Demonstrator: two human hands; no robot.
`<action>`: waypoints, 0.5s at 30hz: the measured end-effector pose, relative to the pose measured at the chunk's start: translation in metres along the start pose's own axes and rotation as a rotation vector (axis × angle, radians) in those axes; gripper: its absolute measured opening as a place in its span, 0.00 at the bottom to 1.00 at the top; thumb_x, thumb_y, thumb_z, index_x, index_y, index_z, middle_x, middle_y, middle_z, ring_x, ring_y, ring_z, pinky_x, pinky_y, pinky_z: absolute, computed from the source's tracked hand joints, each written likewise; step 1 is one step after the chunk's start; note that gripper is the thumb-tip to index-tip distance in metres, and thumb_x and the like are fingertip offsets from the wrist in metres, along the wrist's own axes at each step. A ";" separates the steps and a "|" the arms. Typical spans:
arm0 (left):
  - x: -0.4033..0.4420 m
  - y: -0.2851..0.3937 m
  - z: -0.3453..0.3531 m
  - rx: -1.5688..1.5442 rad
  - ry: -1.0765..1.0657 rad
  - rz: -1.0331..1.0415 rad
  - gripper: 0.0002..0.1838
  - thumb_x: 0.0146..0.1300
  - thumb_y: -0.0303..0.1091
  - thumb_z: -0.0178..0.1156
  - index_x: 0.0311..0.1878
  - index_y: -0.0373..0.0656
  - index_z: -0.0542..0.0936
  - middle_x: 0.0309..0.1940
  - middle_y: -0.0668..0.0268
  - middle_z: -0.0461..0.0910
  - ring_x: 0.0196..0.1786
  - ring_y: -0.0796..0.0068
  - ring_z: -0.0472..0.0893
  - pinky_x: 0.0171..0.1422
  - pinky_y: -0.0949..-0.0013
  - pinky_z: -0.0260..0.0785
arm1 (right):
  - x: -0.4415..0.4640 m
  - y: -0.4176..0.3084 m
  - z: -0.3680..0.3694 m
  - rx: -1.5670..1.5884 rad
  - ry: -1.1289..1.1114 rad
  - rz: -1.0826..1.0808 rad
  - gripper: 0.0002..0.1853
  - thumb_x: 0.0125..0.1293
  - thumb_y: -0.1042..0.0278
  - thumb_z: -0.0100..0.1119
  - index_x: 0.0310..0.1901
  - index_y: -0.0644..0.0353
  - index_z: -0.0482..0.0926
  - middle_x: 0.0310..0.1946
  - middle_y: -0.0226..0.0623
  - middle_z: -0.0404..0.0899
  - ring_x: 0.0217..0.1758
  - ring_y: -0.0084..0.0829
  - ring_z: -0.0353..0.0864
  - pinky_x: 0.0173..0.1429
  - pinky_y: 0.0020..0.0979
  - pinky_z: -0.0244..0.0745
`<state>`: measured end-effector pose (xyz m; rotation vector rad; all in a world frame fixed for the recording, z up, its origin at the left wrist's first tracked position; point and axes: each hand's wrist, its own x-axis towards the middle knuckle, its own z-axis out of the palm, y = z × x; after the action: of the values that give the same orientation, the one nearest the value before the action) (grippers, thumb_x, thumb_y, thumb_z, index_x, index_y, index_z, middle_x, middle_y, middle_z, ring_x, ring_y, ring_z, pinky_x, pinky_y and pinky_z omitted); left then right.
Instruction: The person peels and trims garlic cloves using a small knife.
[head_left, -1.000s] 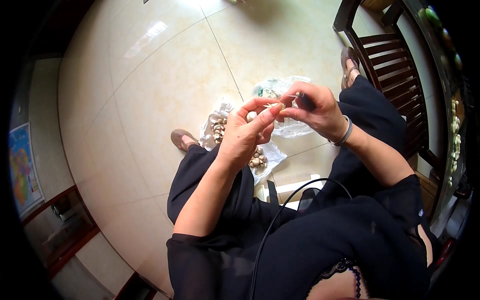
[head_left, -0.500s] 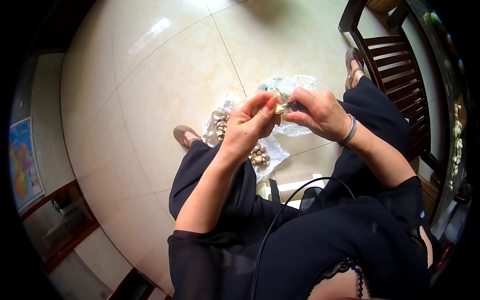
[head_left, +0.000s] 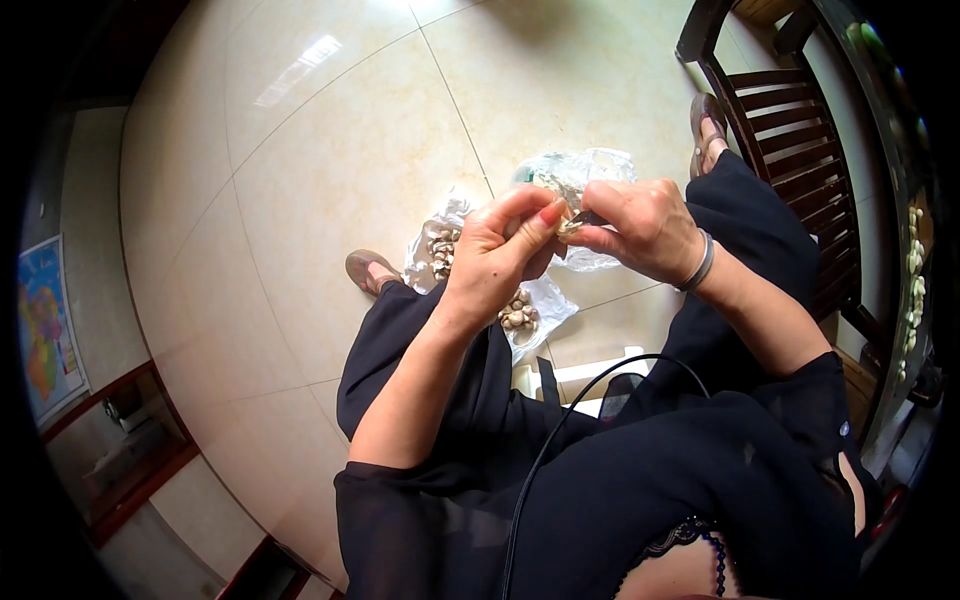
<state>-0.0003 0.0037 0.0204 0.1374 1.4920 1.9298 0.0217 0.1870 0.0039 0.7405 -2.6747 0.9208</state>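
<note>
Between my two hands is a small pale piece (head_left: 569, 227), which looks like a garlic clove. My left hand (head_left: 508, 243) pinches it with thumb and forefinger from the left. My right hand (head_left: 640, 228) holds a small dark-handled knife (head_left: 590, 218), its tip against the clove; much of the knife is hidden in the fingers. Below my hands, on the floor, lie brownish-white bulbs (head_left: 441, 250) on a white plastic bag (head_left: 548, 309), with more bulbs (head_left: 518, 312) nearer my lap. Behind my right hand is a clear plastic bag (head_left: 605, 166) with pale bits in it.
A dark slatted wooden chair (head_left: 785, 140) stands at the right, beside a surface edge with a row of pale pieces (head_left: 913, 285). A white object (head_left: 590, 375) and a black cable (head_left: 560, 432) are near my lap. A map (head_left: 50, 330) hangs on the left wall.
My right hand has come in closer to my left hand, and its knife now meets the clove. A whitish bulb seen in my left hand a second ago no longer shows.
</note>
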 end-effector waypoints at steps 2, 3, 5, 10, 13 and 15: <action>0.000 0.000 0.000 -0.051 -0.001 -0.022 0.07 0.64 0.31 0.51 0.36 0.38 0.73 0.19 0.73 0.70 0.17 0.91 0.58 0.19 0.83 0.46 | 0.001 -0.001 -0.001 -0.051 0.011 -0.012 0.21 0.57 0.45 0.51 0.23 0.57 0.66 0.14 0.35 0.69 0.17 0.35 0.72 0.19 0.30 0.65; 0.000 -0.001 0.000 -0.085 -0.005 -0.025 0.07 0.64 0.32 0.51 0.36 0.38 0.73 0.19 0.73 0.71 0.17 0.91 0.58 0.18 0.84 0.46 | 0.001 -0.001 -0.001 -0.051 0.011 -0.011 0.21 0.57 0.45 0.51 0.23 0.57 0.66 0.14 0.35 0.69 0.17 0.35 0.72 0.19 0.30 0.65; 0.000 -0.001 0.000 -0.119 -0.009 -0.027 0.07 0.64 0.32 0.51 0.35 0.39 0.73 0.20 0.73 0.71 0.16 0.91 0.58 0.18 0.84 0.46 | 0.002 -0.001 -0.002 -0.100 0.046 -0.045 0.21 0.57 0.45 0.51 0.22 0.56 0.66 0.14 0.34 0.68 0.16 0.32 0.72 0.19 0.29 0.65; -0.001 -0.001 0.000 -0.171 0.002 -0.051 0.07 0.64 0.34 0.52 0.34 0.40 0.72 0.19 0.71 0.72 0.16 0.90 0.60 0.17 0.84 0.46 | 0.005 -0.003 -0.004 -0.088 0.040 -0.058 0.20 0.57 0.48 0.52 0.21 0.56 0.65 0.14 0.34 0.65 0.15 0.32 0.70 0.18 0.29 0.64; 0.000 0.000 0.001 -0.189 0.016 -0.088 0.07 0.63 0.35 0.53 0.34 0.42 0.72 0.19 0.70 0.72 0.16 0.90 0.62 0.17 0.85 0.47 | 0.004 -0.003 -0.004 -0.137 0.048 -0.068 0.21 0.59 0.46 0.49 0.20 0.54 0.66 0.13 0.31 0.67 0.14 0.29 0.71 0.16 0.27 0.64; -0.001 0.002 0.001 -0.194 0.021 -0.092 0.07 0.63 0.35 0.53 0.34 0.42 0.72 0.19 0.70 0.73 0.16 0.89 0.63 0.17 0.85 0.48 | 0.005 -0.003 -0.004 -0.156 0.040 -0.065 0.20 0.59 0.46 0.50 0.20 0.54 0.66 0.13 0.31 0.67 0.14 0.28 0.71 0.16 0.27 0.64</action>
<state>0.0001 0.0042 0.0225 -0.0375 1.2930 1.9939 0.0198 0.1852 0.0102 0.7603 -2.6336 0.6951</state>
